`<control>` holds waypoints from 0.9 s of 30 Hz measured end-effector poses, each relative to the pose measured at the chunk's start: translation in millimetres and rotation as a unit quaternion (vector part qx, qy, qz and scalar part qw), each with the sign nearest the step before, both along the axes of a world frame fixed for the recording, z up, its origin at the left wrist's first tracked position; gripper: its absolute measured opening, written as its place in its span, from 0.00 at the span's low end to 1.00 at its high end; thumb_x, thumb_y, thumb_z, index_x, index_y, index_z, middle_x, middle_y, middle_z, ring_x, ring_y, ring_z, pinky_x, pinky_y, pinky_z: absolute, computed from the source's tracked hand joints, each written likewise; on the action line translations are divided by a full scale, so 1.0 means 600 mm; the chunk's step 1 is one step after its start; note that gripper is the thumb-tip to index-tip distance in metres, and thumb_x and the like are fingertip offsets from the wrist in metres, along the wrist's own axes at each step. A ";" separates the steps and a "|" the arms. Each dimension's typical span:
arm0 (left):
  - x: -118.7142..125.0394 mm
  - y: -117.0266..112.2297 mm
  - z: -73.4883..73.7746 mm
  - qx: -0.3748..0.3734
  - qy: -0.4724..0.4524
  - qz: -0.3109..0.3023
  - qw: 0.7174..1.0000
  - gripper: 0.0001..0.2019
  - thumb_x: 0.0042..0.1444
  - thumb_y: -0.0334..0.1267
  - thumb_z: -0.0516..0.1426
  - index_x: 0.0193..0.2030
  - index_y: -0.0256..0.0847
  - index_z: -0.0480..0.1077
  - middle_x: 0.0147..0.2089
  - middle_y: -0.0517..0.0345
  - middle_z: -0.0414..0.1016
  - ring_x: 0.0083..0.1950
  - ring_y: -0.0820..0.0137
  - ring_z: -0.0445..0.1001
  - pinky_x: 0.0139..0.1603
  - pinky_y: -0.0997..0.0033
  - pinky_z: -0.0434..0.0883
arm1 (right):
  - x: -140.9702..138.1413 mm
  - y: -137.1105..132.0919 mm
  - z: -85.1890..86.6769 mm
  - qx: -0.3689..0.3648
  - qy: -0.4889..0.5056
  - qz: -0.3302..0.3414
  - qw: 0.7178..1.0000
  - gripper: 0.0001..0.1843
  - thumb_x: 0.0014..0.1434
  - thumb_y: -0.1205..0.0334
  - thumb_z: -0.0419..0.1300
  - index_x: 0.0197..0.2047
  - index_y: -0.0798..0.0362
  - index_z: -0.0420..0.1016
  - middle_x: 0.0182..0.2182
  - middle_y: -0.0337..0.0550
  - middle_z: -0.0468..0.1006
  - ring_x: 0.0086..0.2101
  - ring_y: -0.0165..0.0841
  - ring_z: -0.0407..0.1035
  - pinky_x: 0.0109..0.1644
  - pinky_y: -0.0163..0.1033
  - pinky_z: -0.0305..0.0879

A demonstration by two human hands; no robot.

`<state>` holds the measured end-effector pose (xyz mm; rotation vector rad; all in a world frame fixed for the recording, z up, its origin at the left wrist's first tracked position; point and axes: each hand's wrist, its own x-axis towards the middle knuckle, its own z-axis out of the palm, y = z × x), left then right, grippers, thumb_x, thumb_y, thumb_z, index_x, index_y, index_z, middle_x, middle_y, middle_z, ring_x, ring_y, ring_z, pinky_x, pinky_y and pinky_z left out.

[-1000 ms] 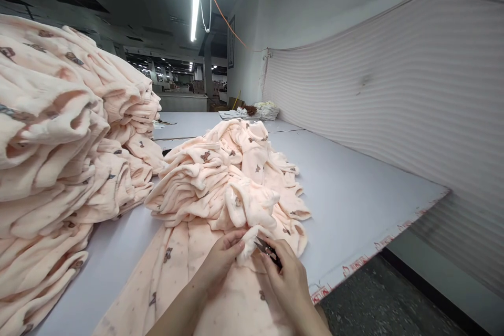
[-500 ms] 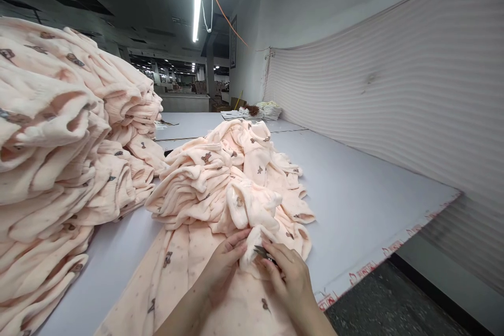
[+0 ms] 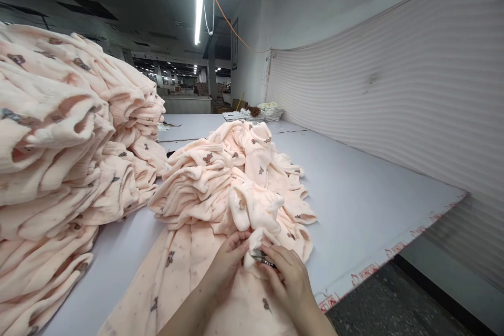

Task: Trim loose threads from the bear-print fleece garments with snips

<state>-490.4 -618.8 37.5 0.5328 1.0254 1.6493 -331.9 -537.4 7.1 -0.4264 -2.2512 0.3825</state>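
My left hand (image 3: pixel 226 262) pinches a fold of a peach fleece garment (image 3: pixel 189 268) that lies flat in front of me, printed with small brown figures. Beside it, my right hand (image 3: pixel 289 281) grips small metal thread snips (image 3: pixel 259 257), whose blades touch the pale edge of the cloth held between the two hands. Just behind the hands rises a crumpled heap of the same peach garments (image 3: pixel 232 184).
A tall stack of folded peach garments (image 3: pixel 59 157) fills the left side. The white table (image 3: pixel 354 194) runs to a front edge at right, with dark floor below. A striped cloth (image 3: pixel 394 94) hangs along the right wall. Small piles of white goods (image 3: pixel 268 110) sit far back.
Both hands stayed together on the fold. The snips' tips shifted slightly left into the cloth edge, and the view drifted a little.
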 end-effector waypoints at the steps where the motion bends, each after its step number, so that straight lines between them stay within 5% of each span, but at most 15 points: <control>1: 0.001 0.001 0.001 0.000 -0.004 0.000 1.000 0.17 0.45 0.43 0.67 0.40 0.38 0.74 0.36 0.55 0.79 0.40 0.66 0.74 0.44 0.67 0.69 | -0.002 0.000 -0.002 -0.011 0.002 0.007 1.000 0.17 0.60 0.67 0.57 0.52 0.50 0.72 0.46 0.47 0.79 0.45 0.39 0.72 0.46 0.44 0.70; 23: 0.011 0.004 -0.010 0.008 0.019 -0.017 1.000 0.16 0.48 0.42 0.65 0.42 0.37 0.74 0.38 0.53 0.79 0.39 0.68 0.75 0.43 0.69 0.69 | -0.004 -0.010 0.019 -0.175 0.015 -0.045 0.983 0.14 0.64 0.63 0.51 0.49 0.48 0.75 0.46 0.45 0.78 0.47 0.37 0.71 0.50 0.39 0.68; 27: 0.008 0.014 -0.015 -0.007 0.031 -0.020 0.999 0.18 0.44 0.42 0.67 0.41 0.36 0.75 0.40 0.51 0.79 0.41 0.66 0.76 0.44 0.68 0.70 | 0.006 -0.056 -0.009 -0.182 -0.026 -0.002 0.983 0.14 0.62 0.59 0.54 0.50 0.47 0.72 0.41 0.44 0.78 0.40 0.36 0.74 0.43 0.35 0.70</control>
